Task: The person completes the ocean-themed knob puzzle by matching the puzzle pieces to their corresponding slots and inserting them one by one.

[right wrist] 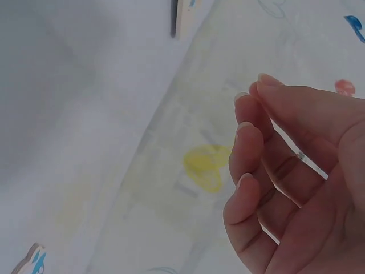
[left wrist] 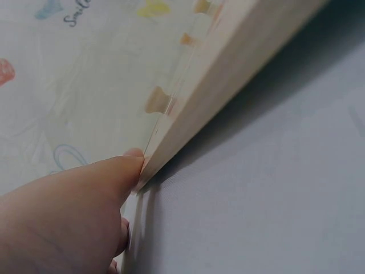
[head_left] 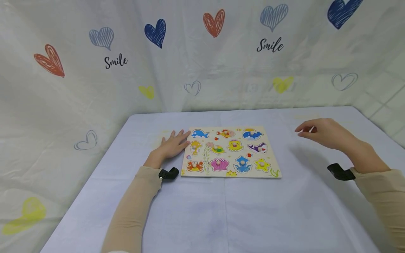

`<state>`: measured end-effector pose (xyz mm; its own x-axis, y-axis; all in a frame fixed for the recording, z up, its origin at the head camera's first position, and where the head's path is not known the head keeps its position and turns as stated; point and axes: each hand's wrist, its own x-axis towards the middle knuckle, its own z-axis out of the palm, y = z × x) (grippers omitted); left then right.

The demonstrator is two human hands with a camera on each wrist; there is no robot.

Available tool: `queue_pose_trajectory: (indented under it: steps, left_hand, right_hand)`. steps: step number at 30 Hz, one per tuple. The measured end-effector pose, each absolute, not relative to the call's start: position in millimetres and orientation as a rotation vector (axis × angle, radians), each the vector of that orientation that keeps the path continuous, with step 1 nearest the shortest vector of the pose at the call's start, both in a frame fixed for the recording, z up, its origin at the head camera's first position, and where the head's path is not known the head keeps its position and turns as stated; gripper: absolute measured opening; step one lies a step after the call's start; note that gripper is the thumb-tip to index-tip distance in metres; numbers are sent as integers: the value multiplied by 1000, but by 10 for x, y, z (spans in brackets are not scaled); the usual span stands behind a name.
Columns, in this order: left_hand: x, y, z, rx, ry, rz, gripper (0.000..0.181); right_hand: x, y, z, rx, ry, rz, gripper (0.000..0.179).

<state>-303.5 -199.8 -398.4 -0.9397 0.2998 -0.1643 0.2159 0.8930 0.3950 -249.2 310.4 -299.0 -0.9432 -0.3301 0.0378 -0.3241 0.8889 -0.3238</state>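
A flat wooden peg puzzle board [head_left: 227, 173] with sea-animal pieces lies mid-table in the head view. Small knobs [left wrist: 158, 100] stand up from its face in the left wrist view. My left hand [head_left: 171, 146] rests at the board's left edge, fingers spread, thumb touching the edge. Raised over the table to the right of the board is my right hand [head_left: 327, 133]. Its fingers are loosely curled, thumb tip near the index fingertip, with nothing between them. In the right wrist view, part of a blue-and-white wooden piece [right wrist: 33, 261] shows at the lower left corner.
A pale cloth covers the table [head_left: 190, 211]. Behind it hangs a white curtain [head_left: 177, 63] printed with hearts and "Smile". Each wrist wears a small black camera, such as the left camera [head_left: 169, 174].
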Motion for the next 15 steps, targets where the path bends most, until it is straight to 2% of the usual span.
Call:
queue_pose_trajectory:
  steps: [15]
  left_hand:
    - [-3032, -1996, -3988, 384, 2838, 565, 64]
  right_hand:
    - [-2581, 3780, -3026, -342, 2998, -394, 32]
